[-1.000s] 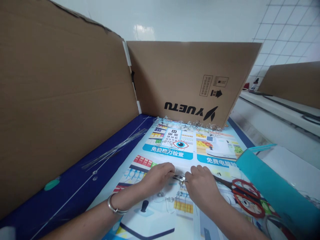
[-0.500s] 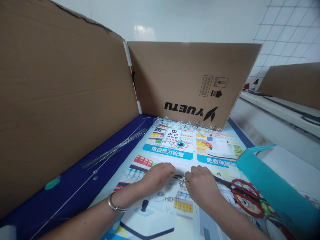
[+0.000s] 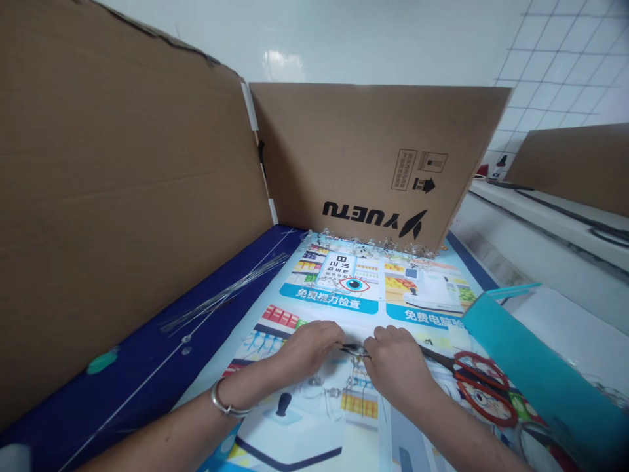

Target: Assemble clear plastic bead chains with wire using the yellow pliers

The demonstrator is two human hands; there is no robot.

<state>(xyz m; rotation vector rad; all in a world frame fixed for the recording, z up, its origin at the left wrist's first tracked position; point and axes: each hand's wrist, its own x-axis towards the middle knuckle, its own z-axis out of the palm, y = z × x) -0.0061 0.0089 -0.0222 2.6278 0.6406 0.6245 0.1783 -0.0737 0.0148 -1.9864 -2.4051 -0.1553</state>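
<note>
Both hands are closed over the printed sheet (image 3: 363, 328), a small gap apart. Between them spans a small dark and silvery piece (image 3: 354, 349), perhaps wire or a tool tip; its ends vanish into the fingers. My left hand (image 3: 314, 344), below which a silver bangle circles the wrist, pinches one end. At the other end my right hand (image 3: 396, 360) has its fingers curled, and what lies inside them is hidden. Thin wires with small clear beads (image 3: 334, 393) lie just below the hands. Red-handled scissors (image 3: 484, 380) rest right of my right hand.
Tall cardboard panels stand at the left (image 3: 122, 177) and back (image 3: 344, 151). Wire pieces (image 3: 373, 248) line the back panel's foot. A wire bundle (image 3: 226, 294) lies on the blue surface at left. A teal box (image 3: 540, 367) stands at right.
</note>
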